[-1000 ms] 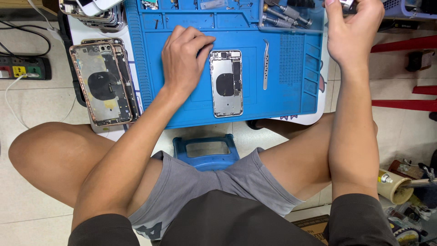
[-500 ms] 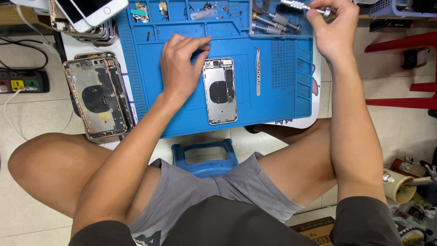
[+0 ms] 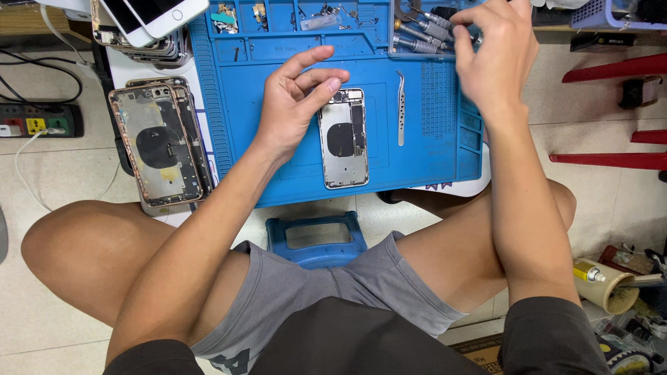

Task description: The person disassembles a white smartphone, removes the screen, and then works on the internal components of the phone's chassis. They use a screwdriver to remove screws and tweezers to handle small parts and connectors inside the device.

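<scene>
An opened phone housing [image 3: 344, 139] lies back-down on the blue repair mat [image 3: 431, 160], its dark round coil showing. My left hand [image 3: 295, 97] hovers just left of the housing's top, fingers loosely curled and apart, with nothing visible in them. My right hand [image 3: 497, 55] reaches to the mat's upper right compartment, where several silver screwdrivers [image 3: 420, 31] lie. Its fingertips close on the handle of one of them. Silver tweezers [image 3: 401, 107] rest on the mat between the housing and my right hand.
A stack of gold-rimmed phone housings [image 3: 160, 142] sits left of the mat, with phones [image 3: 149, 21] piled above it. A power strip [image 3: 38, 121] and cables lie at far left. A blue stool [image 3: 316, 239] is between my knees. Red bars [image 3: 611, 69] are at right.
My left hand has lifted off the housing's left edge and curled its fingers. My right hand has come down from the top edge to the screwdriver compartment.
</scene>
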